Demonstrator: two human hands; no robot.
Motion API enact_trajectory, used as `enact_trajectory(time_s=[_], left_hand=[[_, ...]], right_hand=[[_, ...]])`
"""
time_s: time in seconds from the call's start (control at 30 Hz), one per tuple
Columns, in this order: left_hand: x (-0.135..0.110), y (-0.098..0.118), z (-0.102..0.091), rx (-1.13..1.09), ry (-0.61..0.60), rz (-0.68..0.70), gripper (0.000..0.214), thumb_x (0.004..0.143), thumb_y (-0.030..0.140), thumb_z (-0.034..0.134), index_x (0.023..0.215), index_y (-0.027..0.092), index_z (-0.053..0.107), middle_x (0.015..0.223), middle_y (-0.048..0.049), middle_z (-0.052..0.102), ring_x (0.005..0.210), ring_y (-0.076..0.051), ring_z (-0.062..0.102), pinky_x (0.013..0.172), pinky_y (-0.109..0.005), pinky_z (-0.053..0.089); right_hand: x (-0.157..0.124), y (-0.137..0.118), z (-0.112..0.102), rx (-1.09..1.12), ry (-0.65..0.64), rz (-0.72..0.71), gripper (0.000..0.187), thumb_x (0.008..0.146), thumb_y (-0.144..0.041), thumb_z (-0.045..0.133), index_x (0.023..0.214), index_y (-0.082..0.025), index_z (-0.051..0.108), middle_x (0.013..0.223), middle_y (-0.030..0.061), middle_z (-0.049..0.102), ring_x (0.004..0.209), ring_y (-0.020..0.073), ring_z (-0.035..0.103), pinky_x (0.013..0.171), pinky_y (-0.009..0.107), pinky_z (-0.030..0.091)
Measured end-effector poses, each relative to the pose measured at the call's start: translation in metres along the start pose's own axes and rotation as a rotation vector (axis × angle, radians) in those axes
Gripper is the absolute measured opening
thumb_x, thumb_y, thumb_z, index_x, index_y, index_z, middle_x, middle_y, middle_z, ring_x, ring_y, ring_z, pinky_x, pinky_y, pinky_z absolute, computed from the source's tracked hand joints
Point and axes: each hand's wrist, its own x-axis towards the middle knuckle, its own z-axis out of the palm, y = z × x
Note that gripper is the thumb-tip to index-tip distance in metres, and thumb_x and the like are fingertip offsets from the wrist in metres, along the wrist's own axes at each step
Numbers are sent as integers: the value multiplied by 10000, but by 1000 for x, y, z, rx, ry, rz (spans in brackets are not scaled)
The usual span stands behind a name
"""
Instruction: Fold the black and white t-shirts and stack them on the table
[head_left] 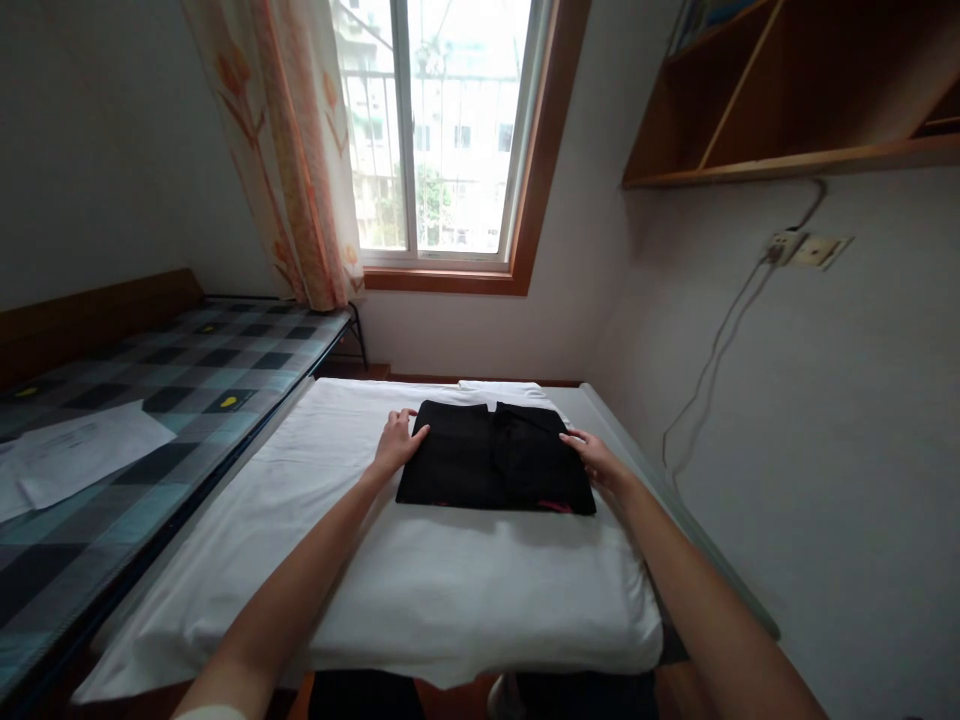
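With left hand (395,440) and right hand (598,460) loosely curled at opposite edges of folded black cloth (457,460), impossible to tell whether pinching, laid on white sheet (480,590) between plaid bed (217,350) bearing papers (90,450) and wall (847,400) with dangling cord (703,375), short of window (465,120).

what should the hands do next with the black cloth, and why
Perhaps fold the black cloth in half: it lies flat, a notch marks the middle of its far edge, and the left hand and right hand touch opposite sides.
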Motion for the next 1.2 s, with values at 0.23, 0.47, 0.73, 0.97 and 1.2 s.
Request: enact_trajectory(time_s=[0.23,0.47,0.73,0.97,1.2], left_hand=[[-20,26,-10,-254,-300,309,186,827,304,581,957,214,680,991,-59,650,919,-193,618,857,-340,515],[-5,80,12,-940,-569,-65,556,857,545,566,1265,167,566,1253,-150,613,1027,-235,650,856,-368,547],[6,43,-10,-895,-348,-330,550,769,583,645,1056,115,682,997,-125,735,942,-279,688,838,-382,558],[11,19,-15,-598,-197,-165,507,604,474,803,959,129,695,976,-102,737,990,-307,664,847,-378,543],[18,27,-12,-855,-302,-398,687,635,385,824,1215,139,550,939,-103,721,791,-224,695,698,-326,568]], right_hand=[[6,-30,-8,-194,-54,4,593,792,-368,692,1313,-146,515,882,87,704,529,108,595,421,187,435],[-16,-98,34,-311,-91,-220,541,770,-408,727,1220,-139,593,948,129,719,536,116,612,457,222,501],[-39,-91,142,-236,-636,-644,466,818,-498,644,1148,-170,664,1039,90,724,919,214,690,858,396,560],[-27,-21,150,-649,-367,-957,547,817,-451,649,1292,-183,603,1381,157,536,1324,315,441,1103,518,343],[-40,-10,159,-726,-344,-1011,553,893,-526,524,1368,-243,532,1459,119,458,1388,308,343,1131,552,261]])
